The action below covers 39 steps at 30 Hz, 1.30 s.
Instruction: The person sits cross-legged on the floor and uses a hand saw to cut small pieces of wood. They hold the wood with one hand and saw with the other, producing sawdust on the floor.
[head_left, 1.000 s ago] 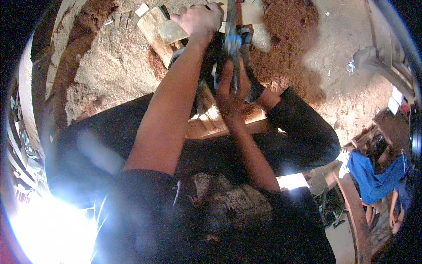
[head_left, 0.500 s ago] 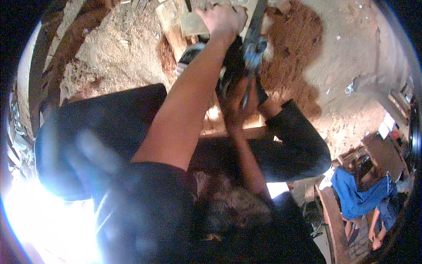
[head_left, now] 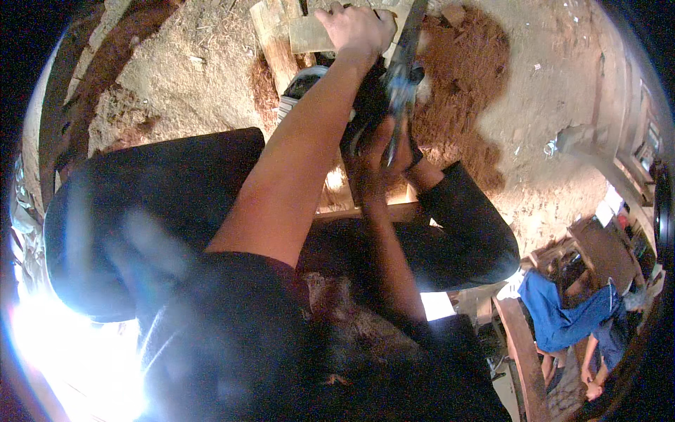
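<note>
Right grip closed round near end of long tool, blade ahead of it. Left grip curled over pale board; clasping or pressing, I can't tell. I judge tool stiff, lightish; hold near end only.

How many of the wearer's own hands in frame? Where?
2. The left hand lies on the pale wood block, top centre; the right hand, blurred, is below it, around the long-bladed tool. Neither is fully hidden.
</note>
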Motion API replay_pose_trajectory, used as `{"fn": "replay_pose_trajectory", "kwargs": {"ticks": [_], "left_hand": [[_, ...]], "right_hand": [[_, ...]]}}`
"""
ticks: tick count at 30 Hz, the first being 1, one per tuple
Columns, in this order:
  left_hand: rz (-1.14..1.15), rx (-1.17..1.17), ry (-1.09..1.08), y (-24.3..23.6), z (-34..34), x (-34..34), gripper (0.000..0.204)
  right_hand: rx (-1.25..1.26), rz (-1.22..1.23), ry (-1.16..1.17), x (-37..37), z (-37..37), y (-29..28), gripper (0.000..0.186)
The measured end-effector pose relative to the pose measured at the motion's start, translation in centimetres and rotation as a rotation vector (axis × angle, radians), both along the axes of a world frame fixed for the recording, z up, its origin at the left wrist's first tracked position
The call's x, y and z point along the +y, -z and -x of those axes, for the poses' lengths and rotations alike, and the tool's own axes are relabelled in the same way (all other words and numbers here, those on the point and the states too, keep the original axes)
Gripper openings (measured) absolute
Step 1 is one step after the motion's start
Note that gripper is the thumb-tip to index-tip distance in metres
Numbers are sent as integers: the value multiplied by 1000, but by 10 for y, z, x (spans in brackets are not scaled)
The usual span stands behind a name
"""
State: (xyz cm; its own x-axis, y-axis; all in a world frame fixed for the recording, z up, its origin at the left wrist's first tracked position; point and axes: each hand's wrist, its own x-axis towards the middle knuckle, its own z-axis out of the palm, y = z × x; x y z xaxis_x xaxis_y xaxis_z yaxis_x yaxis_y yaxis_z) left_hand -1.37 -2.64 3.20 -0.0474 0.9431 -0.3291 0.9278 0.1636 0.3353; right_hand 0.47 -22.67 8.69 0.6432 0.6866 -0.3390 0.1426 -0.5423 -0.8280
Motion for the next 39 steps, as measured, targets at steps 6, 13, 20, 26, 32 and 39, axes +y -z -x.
{"fn": "replay_pose_trajectory", "kwargs": {"ticks": [6,13,20,26,32,39], "left_hand": [[46,-19,-21,-3,-6,5,61],[145,-74,40,-16,-15,1,59],[54,35,1,-2,-9,1,61],[69,20,8,-10,-20,2,65],[84,85,-11,3,-12,1,67],[14,108,30,27,-11,3,64]], "right_hand": [[36,4,109,-4,11,-13,41],[17,55,76,32,-16,2,34],[177,120,138,40,1,-46,35],[-351,-146,-86,-40,1,35,34],[-60,-159,-136,22,-8,-4,34],[-73,-194,-159,2,-8,13,45]]}}
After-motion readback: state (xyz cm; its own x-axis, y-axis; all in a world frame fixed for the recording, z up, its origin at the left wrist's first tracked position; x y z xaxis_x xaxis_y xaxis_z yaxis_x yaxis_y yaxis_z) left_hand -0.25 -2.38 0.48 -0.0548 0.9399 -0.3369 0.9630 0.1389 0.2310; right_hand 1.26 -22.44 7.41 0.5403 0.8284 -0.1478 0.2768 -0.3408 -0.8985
